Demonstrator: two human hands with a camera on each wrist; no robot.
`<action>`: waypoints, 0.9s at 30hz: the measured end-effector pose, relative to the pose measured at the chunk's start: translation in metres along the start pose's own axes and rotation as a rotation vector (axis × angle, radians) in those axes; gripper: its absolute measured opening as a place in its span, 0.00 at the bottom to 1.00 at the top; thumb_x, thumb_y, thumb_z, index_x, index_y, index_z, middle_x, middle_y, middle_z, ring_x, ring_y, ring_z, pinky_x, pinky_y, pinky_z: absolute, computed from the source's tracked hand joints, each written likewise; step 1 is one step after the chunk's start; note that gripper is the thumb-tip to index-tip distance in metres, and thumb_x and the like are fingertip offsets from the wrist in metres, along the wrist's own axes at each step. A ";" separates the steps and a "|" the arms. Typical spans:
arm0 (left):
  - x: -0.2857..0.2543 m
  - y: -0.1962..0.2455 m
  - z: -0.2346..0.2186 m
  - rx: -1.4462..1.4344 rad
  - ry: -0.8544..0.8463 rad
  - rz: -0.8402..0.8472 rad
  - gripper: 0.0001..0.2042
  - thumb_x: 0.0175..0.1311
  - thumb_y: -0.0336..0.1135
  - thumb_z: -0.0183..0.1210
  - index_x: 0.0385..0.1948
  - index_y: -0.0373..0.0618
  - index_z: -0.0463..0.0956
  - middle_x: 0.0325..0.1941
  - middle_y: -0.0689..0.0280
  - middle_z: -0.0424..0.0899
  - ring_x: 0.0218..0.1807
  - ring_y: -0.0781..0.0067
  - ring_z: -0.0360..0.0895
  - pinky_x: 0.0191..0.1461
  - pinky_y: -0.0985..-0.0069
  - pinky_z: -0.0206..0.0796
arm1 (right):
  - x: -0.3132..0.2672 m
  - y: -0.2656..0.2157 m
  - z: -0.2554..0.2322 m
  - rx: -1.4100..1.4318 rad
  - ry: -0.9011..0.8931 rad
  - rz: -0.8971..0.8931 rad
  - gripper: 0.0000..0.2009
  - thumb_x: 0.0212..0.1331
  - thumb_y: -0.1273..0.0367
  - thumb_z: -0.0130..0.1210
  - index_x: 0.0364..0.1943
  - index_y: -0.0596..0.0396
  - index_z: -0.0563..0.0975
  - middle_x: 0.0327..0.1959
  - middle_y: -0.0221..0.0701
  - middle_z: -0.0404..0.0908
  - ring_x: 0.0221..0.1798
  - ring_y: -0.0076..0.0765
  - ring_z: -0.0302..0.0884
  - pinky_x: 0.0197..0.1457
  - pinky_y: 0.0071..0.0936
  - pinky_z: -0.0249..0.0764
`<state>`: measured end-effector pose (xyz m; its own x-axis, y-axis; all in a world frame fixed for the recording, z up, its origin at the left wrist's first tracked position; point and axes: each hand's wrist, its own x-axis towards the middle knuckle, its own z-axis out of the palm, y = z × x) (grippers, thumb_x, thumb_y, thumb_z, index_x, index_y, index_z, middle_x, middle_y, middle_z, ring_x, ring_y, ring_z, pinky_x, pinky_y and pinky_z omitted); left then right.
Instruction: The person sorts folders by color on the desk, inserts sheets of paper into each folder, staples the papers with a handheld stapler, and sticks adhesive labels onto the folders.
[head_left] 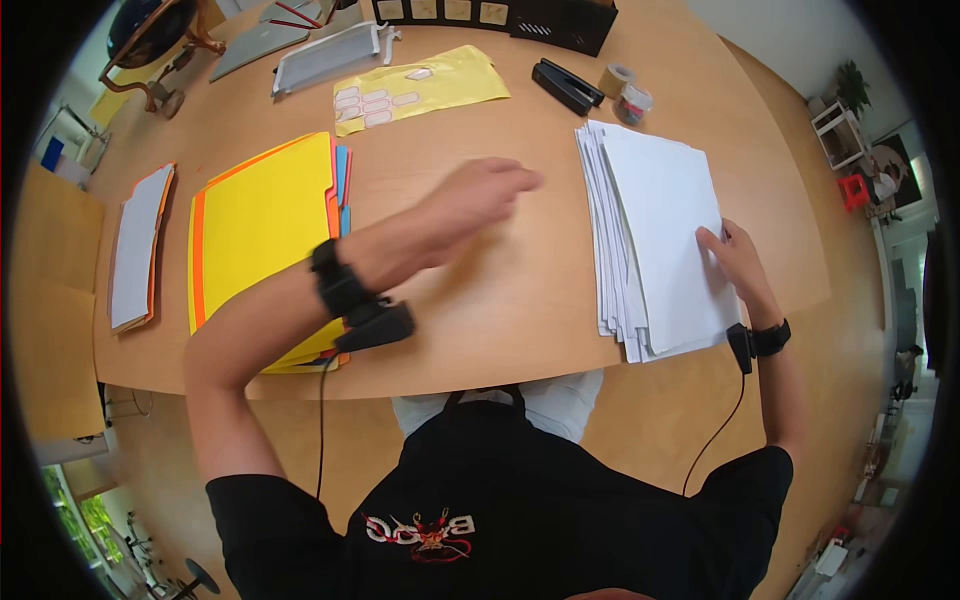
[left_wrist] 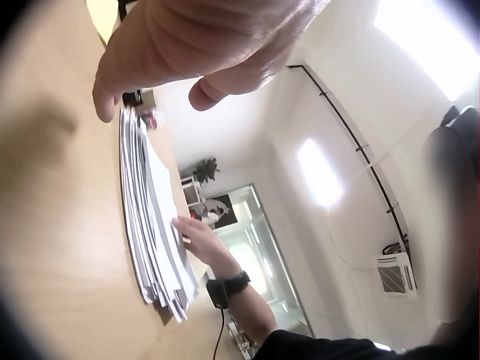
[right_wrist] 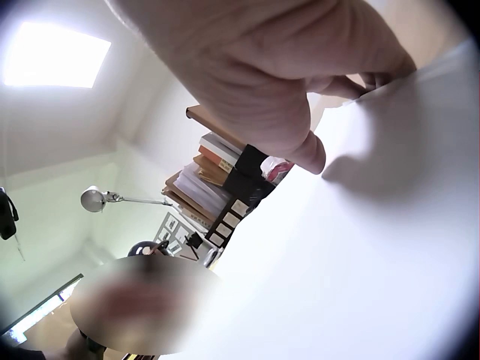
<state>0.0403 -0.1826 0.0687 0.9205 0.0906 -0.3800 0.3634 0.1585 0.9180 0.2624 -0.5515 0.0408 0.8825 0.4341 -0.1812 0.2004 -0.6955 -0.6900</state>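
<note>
A thick, slightly fanned stack of white paper (head_left: 665, 200) lies on the right of the wooden table. At its right edge my right hand (head_left: 742, 265) grips the paper, thumb on the top sheet and fingers at the edge. In the right wrist view, the thumb (right_wrist: 309, 154) is against the white surface and the other fingers curl by the sheet's border. My left hand (head_left: 475, 205) hovers above the middle of the table, blurred, its fingers loosely extended toward the stack and holding nothing. To its left sits a pile of yellow folders (head_left: 265, 220) with orange and blue ones beneath.
A smaller stack of papers and folders (head_left: 143, 245) lies far left. Behind the hands are a yellow sheet with labels (head_left: 450, 90), a black stapler (head_left: 567, 88), a tape roll (head_left: 617, 80), a small clear container (head_left: 633, 103), a grey tray (head_left: 330, 62) and a black organizer (head_left: 560, 25).
</note>
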 end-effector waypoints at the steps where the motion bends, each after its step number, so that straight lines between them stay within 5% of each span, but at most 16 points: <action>1: 0.018 -0.002 0.021 0.032 -0.074 -0.080 0.27 0.70 0.45 0.56 0.64 0.36 0.65 0.63 0.59 0.72 0.68 0.69 0.65 0.71 0.72 0.56 | -0.001 -0.001 0.000 0.034 -0.003 -0.008 0.26 0.62 0.58 0.61 0.53 0.70 0.75 0.41 0.37 0.81 0.43 0.30 0.76 0.47 0.28 0.73; 3: 0.041 -0.010 0.069 0.120 0.117 -0.140 0.27 0.72 0.44 0.51 0.66 0.35 0.62 0.68 0.55 0.68 0.72 0.64 0.61 0.74 0.66 0.52 | 0.003 -0.002 -0.006 -0.002 -0.020 0.061 0.26 0.62 0.58 0.61 0.54 0.70 0.75 0.44 0.38 0.81 0.45 0.31 0.76 0.49 0.28 0.72; 4: 0.045 -0.009 0.079 0.124 0.107 -0.142 0.27 0.72 0.44 0.51 0.66 0.35 0.62 0.68 0.55 0.68 0.72 0.64 0.61 0.74 0.66 0.52 | 0.002 -0.003 -0.007 -0.033 -0.043 0.119 0.26 0.62 0.59 0.60 0.54 0.70 0.74 0.46 0.39 0.81 0.46 0.32 0.77 0.51 0.28 0.72; 6: 0.054 -0.006 0.092 0.012 -0.174 0.104 0.29 0.72 0.44 0.49 0.67 0.32 0.58 0.72 0.50 0.63 0.73 0.59 0.60 0.76 0.63 0.48 | -0.006 -0.014 -0.002 0.076 -0.060 0.065 0.26 0.63 0.58 0.60 0.54 0.69 0.74 0.46 0.38 0.80 0.48 0.29 0.74 0.53 0.27 0.70; 8: 0.079 -0.019 0.111 0.012 -0.118 0.081 0.30 0.71 0.45 0.49 0.67 0.31 0.58 0.71 0.49 0.64 0.73 0.59 0.60 0.76 0.64 0.48 | -0.012 -0.025 0.001 0.186 -0.076 0.010 0.26 0.64 0.58 0.60 0.55 0.69 0.73 0.47 0.36 0.79 0.49 0.27 0.72 0.55 0.26 0.69; 11: 0.078 -0.009 0.117 0.001 -0.044 0.050 0.30 0.70 0.44 0.51 0.66 0.30 0.58 0.69 0.48 0.67 0.72 0.60 0.61 0.75 0.64 0.50 | -0.018 -0.043 0.001 0.149 -0.131 0.015 0.29 0.64 0.56 0.59 0.58 0.70 0.71 0.53 0.42 0.78 0.56 0.33 0.73 0.62 0.29 0.66; 14: 0.068 0.004 0.102 0.056 -0.048 0.057 0.29 0.68 0.41 0.53 0.64 0.28 0.60 0.65 0.48 0.71 0.69 0.60 0.67 0.72 0.66 0.55 | -0.030 -0.056 0.009 -0.108 0.034 -0.089 0.29 0.60 0.59 0.62 0.60 0.65 0.70 0.57 0.46 0.77 0.61 0.48 0.73 0.65 0.36 0.67; 16: 0.065 0.010 0.090 0.117 -0.059 0.072 0.28 0.67 0.38 0.55 0.63 0.28 0.61 0.63 0.49 0.73 0.66 0.60 0.70 0.70 0.67 0.59 | -0.039 -0.058 0.017 -0.558 0.155 -0.627 0.35 0.52 0.59 0.68 0.63 0.60 0.69 0.66 0.49 0.68 0.70 0.56 0.63 0.71 0.44 0.63; 17: 0.063 0.014 0.086 0.192 -0.004 0.110 0.27 0.64 0.37 0.57 0.61 0.27 0.63 0.62 0.49 0.75 0.63 0.61 0.73 0.67 0.69 0.62 | -0.047 -0.066 0.019 -0.554 0.153 -0.632 0.35 0.52 0.59 0.68 0.63 0.60 0.69 0.66 0.49 0.68 0.70 0.56 0.63 0.71 0.44 0.63; 19: 0.068 0.018 0.080 0.266 0.053 0.148 0.27 0.62 0.36 0.59 0.59 0.27 0.66 0.60 0.50 0.76 0.60 0.61 0.76 0.65 0.71 0.65 | -0.071 -0.106 0.022 -0.517 -0.388 -0.792 0.43 0.44 0.56 0.72 0.67 0.50 0.68 0.74 0.47 0.57 0.77 0.61 0.49 0.76 0.51 0.54; 21: 0.090 0.018 0.068 0.276 0.098 0.375 0.28 0.59 0.37 0.62 0.59 0.28 0.69 0.57 0.50 0.79 0.58 0.63 0.78 0.62 0.72 0.68 | -0.082 -0.122 0.032 -0.546 -0.463 -0.903 0.42 0.41 0.58 0.73 0.66 0.48 0.70 0.73 0.47 0.57 0.76 0.62 0.50 0.74 0.55 0.55; 25: 0.160 0.002 0.055 0.226 0.189 0.377 0.26 0.56 0.32 0.59 0.58 0.29 0.71 0.56 0.48 0.80 0.56 0.54 0.80 0.60 0.67 0.71 | -0.088 -0.131 0.048 -0.665 -0.624 -1.036 0.40 0.37 0.61 0.74 0.63 0.42 0.72 0.73 0.48 0.55 0.76 0.65 0.50 0.72 0.62 0.56; 27: 0.177 0.001 0.050 0.652 0.382 0.762 0.28 0.58 0.36 0.60 0.60 0.29 0.69 0.59 0.47 0.78 0.62 0.49 0.75 0.66 0.64 0.66 | -0.083 -0.124 0.053 -0.666 -0.631 -1.032 0.40 0.37 0.61 0.74 0.63 0.42 0.72 0.72 0.49 0.56 0.76 0.64 0.50 0.72 0.62 0.57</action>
<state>0.2104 -0.2152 0.0077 0.8721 0.2635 0.4124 -0.1776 -0.6149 0.7684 0.1419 -0.4703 0.1040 -0.0940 0.9743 -0.2047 0.9608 0.0350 -0.2749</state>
